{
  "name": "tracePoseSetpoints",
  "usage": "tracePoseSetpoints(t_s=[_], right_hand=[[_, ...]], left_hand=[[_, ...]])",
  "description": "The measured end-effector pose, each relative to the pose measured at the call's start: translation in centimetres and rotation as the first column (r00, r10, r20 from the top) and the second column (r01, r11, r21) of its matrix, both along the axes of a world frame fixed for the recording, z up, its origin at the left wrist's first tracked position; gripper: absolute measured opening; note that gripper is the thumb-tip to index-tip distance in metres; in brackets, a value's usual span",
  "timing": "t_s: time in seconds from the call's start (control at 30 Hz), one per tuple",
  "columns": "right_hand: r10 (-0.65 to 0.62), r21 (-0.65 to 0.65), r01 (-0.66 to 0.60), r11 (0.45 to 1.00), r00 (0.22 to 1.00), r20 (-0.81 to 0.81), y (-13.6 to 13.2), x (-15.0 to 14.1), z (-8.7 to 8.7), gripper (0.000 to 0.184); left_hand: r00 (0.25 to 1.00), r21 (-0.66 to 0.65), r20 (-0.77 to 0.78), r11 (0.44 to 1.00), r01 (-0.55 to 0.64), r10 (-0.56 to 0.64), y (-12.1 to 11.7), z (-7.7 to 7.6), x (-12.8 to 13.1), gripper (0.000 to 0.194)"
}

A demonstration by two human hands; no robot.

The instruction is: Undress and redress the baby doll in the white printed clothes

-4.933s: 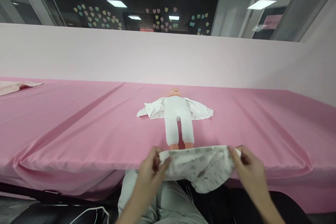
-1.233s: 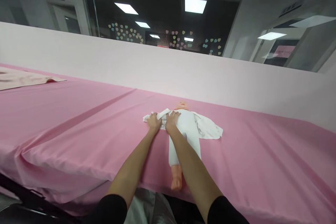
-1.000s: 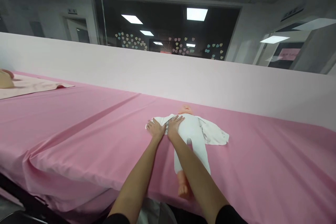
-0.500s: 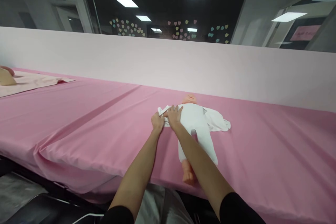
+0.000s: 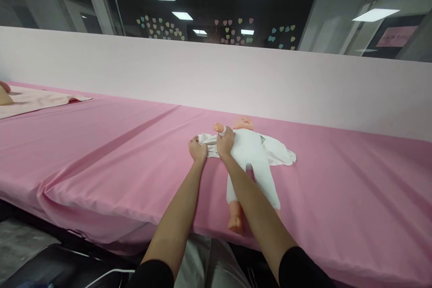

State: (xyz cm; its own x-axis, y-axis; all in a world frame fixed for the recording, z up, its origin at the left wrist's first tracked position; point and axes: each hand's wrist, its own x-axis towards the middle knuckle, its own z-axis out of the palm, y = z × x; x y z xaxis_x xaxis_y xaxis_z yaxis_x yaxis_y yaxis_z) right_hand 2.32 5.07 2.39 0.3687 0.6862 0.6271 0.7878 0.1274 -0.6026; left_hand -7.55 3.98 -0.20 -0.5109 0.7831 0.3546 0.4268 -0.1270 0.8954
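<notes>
A baby doll [image 5: 251,157] in a white body suit lies on its back on the pink table cover [image 5: 101,153], head away from me. An open white garment [image 5: 275,153] is spread under it. My left hand [image 5: 197,149] is closed on the bunched white sleeve at the doll's left side. My right hand [image 5: 225,141] grips the doll's arm, whose small pink hand sticks out above my fingers. My right forearm crosses over the doll's legs.
A pale pink wall panel [image 5: 216,76] runs along the far edge of the table. At the far left lies a light pink cloth [image 5: 37,99] with part of another person's hand [image 5: 4,86] by it. A white cable [image 5: 111,273] lies below the table edge.
Earlier I held a patterned cloth at the table edge. Since then both hands went to the doll's side; the sleeve has bunched up and the doll's hand now sticks out.
</notes>
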Motion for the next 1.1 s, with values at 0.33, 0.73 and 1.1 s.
tracePoseSetpoints(t_s=[0.33, 0.73, 1.1], right_hand=[[0.083, -0.063, -0.077, 0.995, 0.993, 0.088, -0.1, 0.0, 0.3, 0.03], [0.143, -0.144, -0.163, 0.976, 0.98, -0.138, -0.4, 0.1, 0.9, 0.027], [0.104, -0.259, -0.166, 0.952, 0.966, -0.236, -3.1, 14.7, 4.0, 0.042]], left_hand=[[0.965, 0.11, -0.256, 0.99, 0.088, -0.058, -1.9, 0.6, 3.7, 0.02], [0.912, -0.115, 0.077, 0.905, 0.409, -0.402, -2.1, 1.4, 3.3, 0.029], [0.581, 0.008, 0.443, 0.651, 0.759, -0.683, -5.9, 1.5, 9.0, 0.046]])
